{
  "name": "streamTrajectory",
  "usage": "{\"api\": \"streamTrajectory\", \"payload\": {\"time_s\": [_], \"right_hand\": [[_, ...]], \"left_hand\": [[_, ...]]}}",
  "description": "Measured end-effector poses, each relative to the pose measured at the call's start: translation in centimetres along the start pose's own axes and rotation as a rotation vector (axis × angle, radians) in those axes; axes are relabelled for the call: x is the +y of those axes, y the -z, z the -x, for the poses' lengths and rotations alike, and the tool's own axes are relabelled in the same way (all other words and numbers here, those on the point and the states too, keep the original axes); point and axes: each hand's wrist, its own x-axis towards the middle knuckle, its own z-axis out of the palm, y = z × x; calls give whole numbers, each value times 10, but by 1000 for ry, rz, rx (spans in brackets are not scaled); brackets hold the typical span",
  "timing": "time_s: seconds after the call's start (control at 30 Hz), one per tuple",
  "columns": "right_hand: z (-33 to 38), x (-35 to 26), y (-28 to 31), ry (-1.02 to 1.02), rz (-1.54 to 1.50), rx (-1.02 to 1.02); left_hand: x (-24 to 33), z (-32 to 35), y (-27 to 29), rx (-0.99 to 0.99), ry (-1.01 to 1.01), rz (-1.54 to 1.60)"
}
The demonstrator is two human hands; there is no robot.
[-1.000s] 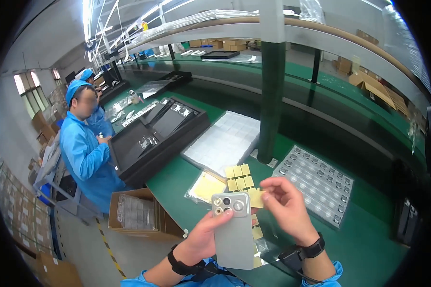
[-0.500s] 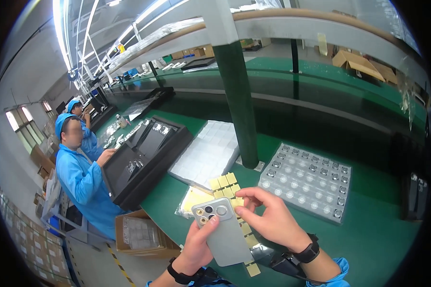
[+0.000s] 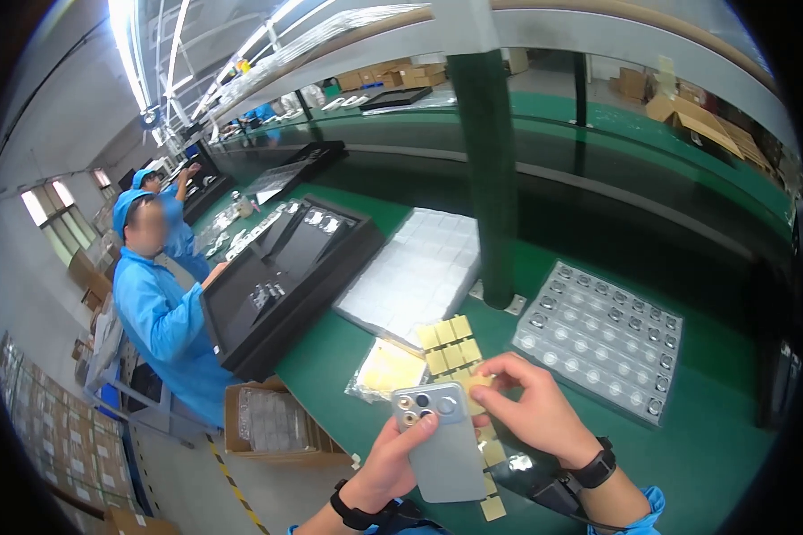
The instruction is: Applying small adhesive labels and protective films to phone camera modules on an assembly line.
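My left hand (image 3: pixel 400 453) is wrapped round a pale grey phone (image 3: pixel 455 459), its back toward me and the thumb beside the camera lenses. At the phone's upper right edge, my right hand (image 3: pixel 540 410) pinches a small yellow square piece (image 3: pixel 479 382) between thumb and forefinger. Whether that piece touches the phone cannot be made out. Beneath the phone and hands lies a strip sheet of yellow squares (image 3: pixel 448 346) on the green table, partly covered by them. A clear bag of yellow pieces (image 3: pixel 385 367) rests just left of the sheet.
A clear tray of round parts (image 3: pixel 602 339) lies to the right, a white celled tray (image 3: pixel 410 267) beyond the bag. A dark green post (image 3: pixel 486 178) rises between them. Left are a black tray (image 3: pixel 281 285), a co-worker in blue (image 3: pixel 156 308) and an open carton (image 3: pixel 277 428).
My view has shifted, so the scene sits farther right in the picture. My right fingers, holding the yellow piece, are now by the phone's upper right edge. The left hand keeps its hold.
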Motion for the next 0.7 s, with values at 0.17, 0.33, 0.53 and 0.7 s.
{"api": "streamTrajectory", "payload": {"time_s": [0.17,0.33,0.53,0.7], "right_hand": [[3,3,-9,72,-103,104],[18,-17,11,61,-297,254],[30,-43,3,36,-248,119],[25,-38,-7,151,-95,53]], "left_hand": [[2,8,9,-51,75,115],[9,14,13,-30,17,133],[25,26,16,-18,29,58],[29,28,2,-33,45,-3]]}}
